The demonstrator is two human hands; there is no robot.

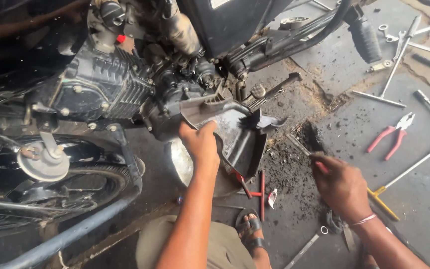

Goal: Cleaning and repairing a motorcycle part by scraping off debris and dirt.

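A black plastic engine cover point(235, 137) is gripped at its upper edge by the left hand point(201, 144), fingers curled over the rim, and is held tilted just below and beside the motorcycle engine point(108, 82), apart from the floor. The right hand point(342, 187) is closed around a slim tool with a red handle point(302, 148), whose metal tip points toward the cover's lower edge above a heap of dark dirt point(287, 172). Risk noted: the cover is supported by one hand only, at one edge; a slip of that grip would likely drop it onto the red-handled tools point(260, 189) lying just beneath or onto the sandalled foot point(252, 231) near them. A second risk is judged from the tool tip: if it is pushed hard against the plastic, the thin wall could be scratched or cracked, and loosened grit could fall back toward the engine. The floor point(414, 194) is grey concrete, stained with oil, with a broken patch near the footpeg point(367, 37). Red-handled pliers point(391, 137), several spanners point(414, 40) and a long T-handled wrench point(406, 172) are spread well apart to the right. The front wheel point(51, 184) is seen at left.
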